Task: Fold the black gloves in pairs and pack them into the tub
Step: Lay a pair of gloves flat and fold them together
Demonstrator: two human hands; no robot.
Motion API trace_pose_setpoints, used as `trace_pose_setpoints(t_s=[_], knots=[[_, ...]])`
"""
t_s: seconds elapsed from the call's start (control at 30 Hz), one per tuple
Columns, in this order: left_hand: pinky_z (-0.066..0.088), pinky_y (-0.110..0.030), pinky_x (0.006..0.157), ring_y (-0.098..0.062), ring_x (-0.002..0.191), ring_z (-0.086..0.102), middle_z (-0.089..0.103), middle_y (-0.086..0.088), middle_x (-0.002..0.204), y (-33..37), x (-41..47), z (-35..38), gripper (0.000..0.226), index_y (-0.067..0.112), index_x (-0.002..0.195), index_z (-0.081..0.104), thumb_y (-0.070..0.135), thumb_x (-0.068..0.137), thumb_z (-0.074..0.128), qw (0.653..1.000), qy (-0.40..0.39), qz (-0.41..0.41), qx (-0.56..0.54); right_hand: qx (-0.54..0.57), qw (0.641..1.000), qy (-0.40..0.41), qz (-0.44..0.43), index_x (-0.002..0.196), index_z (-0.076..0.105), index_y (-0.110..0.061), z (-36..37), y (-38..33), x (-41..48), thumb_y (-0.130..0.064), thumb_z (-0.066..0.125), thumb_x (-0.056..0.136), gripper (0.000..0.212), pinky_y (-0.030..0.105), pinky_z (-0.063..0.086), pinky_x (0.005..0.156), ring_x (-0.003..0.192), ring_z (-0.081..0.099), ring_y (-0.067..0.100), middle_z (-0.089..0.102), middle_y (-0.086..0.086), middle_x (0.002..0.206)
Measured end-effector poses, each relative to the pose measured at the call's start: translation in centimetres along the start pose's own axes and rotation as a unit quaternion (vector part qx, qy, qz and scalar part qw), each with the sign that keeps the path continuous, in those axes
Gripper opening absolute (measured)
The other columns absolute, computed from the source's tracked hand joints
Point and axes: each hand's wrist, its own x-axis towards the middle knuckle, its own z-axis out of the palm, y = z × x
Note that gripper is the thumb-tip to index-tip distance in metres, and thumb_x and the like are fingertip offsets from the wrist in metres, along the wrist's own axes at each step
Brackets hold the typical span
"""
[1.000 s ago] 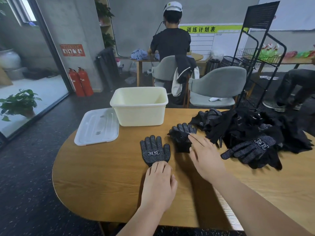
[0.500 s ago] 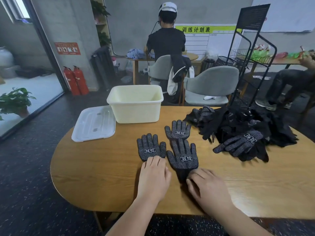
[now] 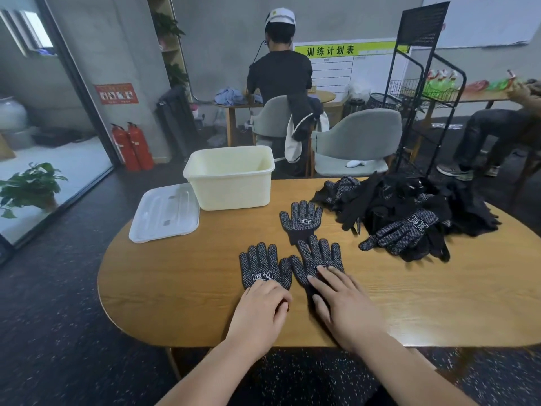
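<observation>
The left glove (image 3: 265, 269) and right glove (image 3: 319, 254) lie flat, dotted side up, side by side on the wooden table (image 3: 175, 288), nearer the person than the cream tub (image 3: 231, 183). The left hand (image 3: 262, 313) covers the left glove's cuff with its fingers bent down; whether they pinch the fabric cannot be told. The right hand (image 3: 342, 303) presses the right glove with nearly straight fingers, gripping nothing. A third glove (image 3: 301, 219) lies between the pair and the tub. The glove pile (image 3: 409, 212) sits right of the tub, and the clear lid (image 3: 165, 212) just left of it.
</observation>
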Motion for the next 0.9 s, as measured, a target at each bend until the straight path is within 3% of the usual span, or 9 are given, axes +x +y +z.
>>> trace_pose_setpoints(t_s=[0.17,0.33,0.5,0.6,0.73,0.83,0.9], knots=[[0.04,-0.025,0.104,-0.003,0.117,0.047,0.055,0.023,0.118,-0.6,-1.2,-1.7,0.019,0.034,0.119,0.068,0.037,0.103,0.059,1.0,0.014,-0.006,0.02,0.01,0.998,0.064,-0.024,0.143,0.06,-0.036,-0.2,0.1,-1.3,-0.05,0.033,0.108,0.047,0.037,0.04,0.118,0.145,0.041,0.018,0.051,-0.011,0.153],[0.037,-0.025,0.104,-0.004,0.117,0.044,0.053,0.022,0.116,-1.3,-1.4,-2.4,0.022,0.036,0.117,0.07,0.047,0.103,0.058,0.996,0.006,-0.075,0.055,0.024,0.998,0.048,-0.023,0.143,0.058,-0.039,-0.2,0.2,-1.1,-0.052,0.025,0.108,0.049,0.032,0.032,0.122,0.147,0.035,0.011,0.049,-0.018,0.151],[0.04,-0.03,0.098,-0.005,0.106,0.048,0.054,0.023,0.1,-0.3,-0.7,-2.8,0.009,0.042,0.098,0.067,0.04,0.102,0.06,0.992,0.011,-0.117,0.054,0.076,0.993,0.089,-0.011,0.135,0.064,-0.036,-0.5,0.4,-1.3,-0.049,0.038,0.108,0.04,0.038,0.036,0.122,0.146,0.035,0.01,0.054,-0.019,0.144],[0.042,-0.029,0.094,0.001,0.096,0.051,0.059,0.023,0.095,1.2,0.0,-3.2,0.012,0.042,0.093,0.064,0.036,0.102,0.062,0.984,0.067,-0.159,-0.044,0.096,0.988,0.122,-0.02,0.127,0.07,-0.036,-1.0,0.2,-1.4,-0.052,0.043,0.108,0.037,0.038,0.04,0.116,0.141,0.039,0.01,0.058,-0.022,0.136],[0.046,-0.012,0.077,0.003,0.092,0.062,0.07,0.021,0.092,4.1,1.2,-2.9,0.013,0.039,0.089,0.071,0.031,0.099,0.07,0.96,0.076,-0.159,-0.218,0.103,0.986,0.118,-0.052,0.125,0.072,-0.036,-1.4,0.2,-1.7,-0.06,0.049,0.105,0.039,0.037,0.041,0.112,0.138,0.042,0.011,0.06,-0.023,0.133],[0.045,-0.017,0.092,0.005,0.103,0.059,0.068,0.024,0.1,4.5,1.8,-1.5,0.011,0.042,0.099,0.072,0.032,0.1,0.067,0.974,0.02,-0.118,-0.191,0.092,0.99,0.096,-0.053,0.118,0.074,-0.029,-1.2,0.3,-1.7,-0.068,0.047,0.103,0.049,0.039,0.042,0.11,0.139,0.041,0.011,0.061,-0.02,0.134],[0.042,-0.025,0.102,0.003,0.113,0.051,0.063,0.026,0.109,3.6,2.1,-0.5,0.014,0.04,0.108,0.07,0.032,0.101,0.061,0.987,0.041,-0.085,-0.129,0.095,0.99,0.093,-0.047,0.118,0.075,-0.029,-1.0,0.4,-1.5,-0.068,0.047,0.103,0.05,0.039,0.042,0.11,0.138,0.041,0.011,0.061,-0.02,0.134]])
